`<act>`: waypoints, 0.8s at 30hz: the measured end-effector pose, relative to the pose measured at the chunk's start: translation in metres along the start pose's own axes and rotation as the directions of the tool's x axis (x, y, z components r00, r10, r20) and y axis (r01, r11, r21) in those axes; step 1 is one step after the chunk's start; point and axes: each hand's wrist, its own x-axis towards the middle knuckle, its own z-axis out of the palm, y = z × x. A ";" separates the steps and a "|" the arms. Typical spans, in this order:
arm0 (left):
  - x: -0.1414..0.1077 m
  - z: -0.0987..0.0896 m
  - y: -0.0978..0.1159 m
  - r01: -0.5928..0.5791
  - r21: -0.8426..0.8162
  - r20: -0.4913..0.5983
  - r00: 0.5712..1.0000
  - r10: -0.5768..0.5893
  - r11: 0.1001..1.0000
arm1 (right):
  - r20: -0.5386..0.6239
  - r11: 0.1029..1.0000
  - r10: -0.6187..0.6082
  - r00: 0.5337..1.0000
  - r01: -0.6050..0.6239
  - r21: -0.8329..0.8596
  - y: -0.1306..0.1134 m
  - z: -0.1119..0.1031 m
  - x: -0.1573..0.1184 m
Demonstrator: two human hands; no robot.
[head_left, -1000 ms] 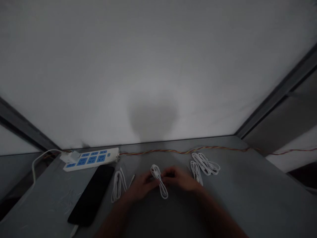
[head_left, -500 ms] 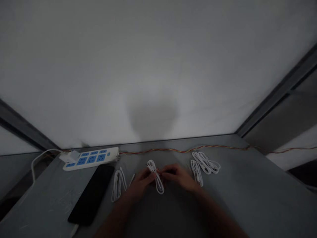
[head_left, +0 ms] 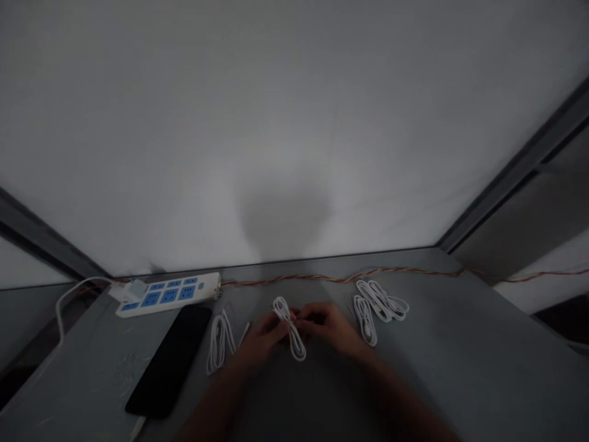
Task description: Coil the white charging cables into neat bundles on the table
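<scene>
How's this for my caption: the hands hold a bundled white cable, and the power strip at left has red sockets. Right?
Not quite: the head view shows blue sockets on the power strip, not red. The rest, including the held white cable, stands.

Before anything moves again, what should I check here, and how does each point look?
1. Left grip on the held cable: ok, it is closed on the bundle.
2. Right grip at the cable's middle: ok, it is right there, though what it pinches is unclear.
3. Cable neatly coiled: ok, looped and narrow at the middle.
4. Cable's middle fastened: cannot tell, too dark and partly hidden.
5. Phone out of the way: ok, it lies apart, to the left.
6. Lighting: not ok, the picture is dim.
</scene>
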 end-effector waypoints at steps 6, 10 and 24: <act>0.000 -0.001 0.003 -0.033 0.096 0.037 0.999 0.029 0.995 | -0.012 0.994 -0.053 0.999 0.051 -0.100 -0.001 0.005 -0.002; 0.001 0.002 0.008 -0.085 0.256 -0.026 0.995 0.095 0.963 | -0.047 0.948 -0.119 0.992 0.100 -0.303 0.007 0.001 0.000; 0.007 0.012 0.004 -0.016 0.245 -0.275 0.958 0.085 0.969 | -0.074 0.552 -0.205 0.976 0.053 -0.832 0.017 0.018 0.001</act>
